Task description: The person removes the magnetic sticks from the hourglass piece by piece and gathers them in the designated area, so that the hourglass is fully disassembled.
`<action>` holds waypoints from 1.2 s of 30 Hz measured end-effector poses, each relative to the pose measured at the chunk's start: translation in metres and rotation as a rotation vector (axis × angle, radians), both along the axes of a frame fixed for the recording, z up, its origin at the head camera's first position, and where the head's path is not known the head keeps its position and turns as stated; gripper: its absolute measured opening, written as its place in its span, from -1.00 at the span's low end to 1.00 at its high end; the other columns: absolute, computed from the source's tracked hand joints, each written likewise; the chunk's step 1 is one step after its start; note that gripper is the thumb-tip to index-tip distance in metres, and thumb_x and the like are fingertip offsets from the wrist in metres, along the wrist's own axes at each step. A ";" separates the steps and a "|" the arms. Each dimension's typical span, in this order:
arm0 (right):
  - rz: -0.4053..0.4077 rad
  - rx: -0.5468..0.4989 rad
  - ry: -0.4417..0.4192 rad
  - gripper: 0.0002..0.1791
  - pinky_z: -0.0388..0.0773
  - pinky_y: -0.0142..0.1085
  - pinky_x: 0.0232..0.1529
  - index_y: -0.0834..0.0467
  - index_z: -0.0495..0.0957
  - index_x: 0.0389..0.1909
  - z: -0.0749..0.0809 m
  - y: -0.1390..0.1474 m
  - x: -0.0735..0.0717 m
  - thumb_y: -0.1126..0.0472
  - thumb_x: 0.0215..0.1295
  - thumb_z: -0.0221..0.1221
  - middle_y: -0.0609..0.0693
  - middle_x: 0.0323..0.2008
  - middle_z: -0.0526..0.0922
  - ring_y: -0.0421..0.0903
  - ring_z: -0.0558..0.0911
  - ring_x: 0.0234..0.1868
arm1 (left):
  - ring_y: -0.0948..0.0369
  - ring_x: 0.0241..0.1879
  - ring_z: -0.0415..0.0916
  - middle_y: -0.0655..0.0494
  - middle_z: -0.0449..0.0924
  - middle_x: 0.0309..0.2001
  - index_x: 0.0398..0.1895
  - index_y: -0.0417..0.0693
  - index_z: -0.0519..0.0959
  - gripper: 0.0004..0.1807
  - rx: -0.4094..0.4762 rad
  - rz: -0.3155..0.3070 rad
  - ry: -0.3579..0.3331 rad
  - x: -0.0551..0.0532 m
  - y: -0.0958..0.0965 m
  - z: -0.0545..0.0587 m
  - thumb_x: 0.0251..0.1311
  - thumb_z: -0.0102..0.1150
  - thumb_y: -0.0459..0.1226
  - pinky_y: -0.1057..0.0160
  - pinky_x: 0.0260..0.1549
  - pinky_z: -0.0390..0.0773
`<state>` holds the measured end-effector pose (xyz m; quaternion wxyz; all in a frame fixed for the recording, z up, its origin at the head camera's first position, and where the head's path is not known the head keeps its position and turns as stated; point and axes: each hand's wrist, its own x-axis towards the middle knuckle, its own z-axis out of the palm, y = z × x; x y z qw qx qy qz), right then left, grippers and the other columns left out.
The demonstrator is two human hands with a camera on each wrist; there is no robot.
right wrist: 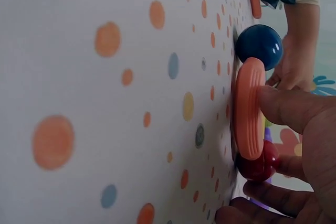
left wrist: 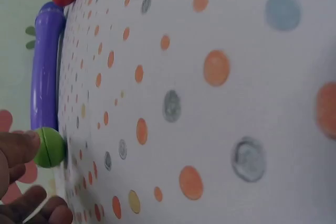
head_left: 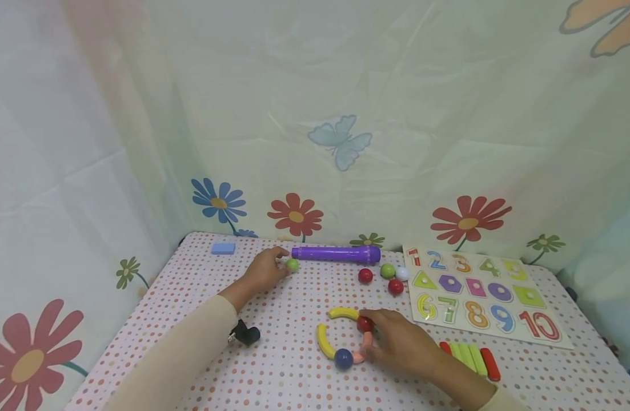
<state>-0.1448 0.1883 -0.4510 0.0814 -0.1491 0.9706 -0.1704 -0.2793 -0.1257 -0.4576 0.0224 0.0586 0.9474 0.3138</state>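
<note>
An incomplete ring of magnetic toy pieces lies on the table: two yellow curved sticks [head_left: 325, 342], a dark blue ball [head_left: 343, 359], a salmon curved stick [right wrist: 249, 109] and a red ball [right wrist: 258, 160]. My right hand [head_left: 404, 344] holds the ring's right side, thumb on the salmon stick and fingers at the red ball. Farther back, my left hand [head_left: 265, 270] reaches to a green ball [head_left: 292, 265], its fingers loosely bent around the ball's near side. In the left wrist view one fingertip overlaps that ball [left wrist: 49, 147].
A purple microphone-shaped tube [head_left: 336, 254] lies along the back. Right of it sit loose red, green and white balls [head_left: 365, 275]. A number puzzle board [head_left: 479, 297] and several red and green sticks [head_left: 469, 358] are at right, a blue block [head_left: 223, 249] at back left.
</note>
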 end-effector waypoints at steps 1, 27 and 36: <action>0.004 -0.001 0.001 -0.19 0.53 0.09 0.19 -0.04 0.50 0.35 0.000 0.000 0.000 -0.19 0.06 0.50 -0.03 0.22 0.60 0.06 0.53 0.29 | -0.02 0.23 0.48 -0.10 0.52 0.26 0.30 -0.08 0.52 -0.50 -0.012 -0.002 0.017 0.001 0.000 0.001 0.32 0.35 -0.22 -0.02 0.22 0.49; -0.076 0.036 -0.005 -0.14 0.66 0.10 -0.08 -0.02 0.53 0.22 0.000 -0.009 0.006 -0.33 -0.09 0.52 0.00 0.03 0.63 0.00 0.61 0.04 | 0.13 0.36 0.35 0.29 0.54 0.24 0.21 0.23 0.61 -0.60 -0.110 -0.497 -0.022 0.100 0.031 0.005 0.31 0.36 -0.09 0.03 0.35 0.35; -0.090 0.051 -0.003 -0.12 0.62 0.14 0.02 0.03 0.52 0.26 -0.001 -0.011 0.007 -0.33 -0.05 0.50 0.09 0.16 0.61 0.10 0.58 0.20 | 0.18 0.33 0.36 0.30 0.54 0.26 0.15 0.29 0.67 -0.62 -0.119 -0.574 -0.004 0.105 0.040 -0.003 0.26 0.40 -0.10 0.06 0.32 0.38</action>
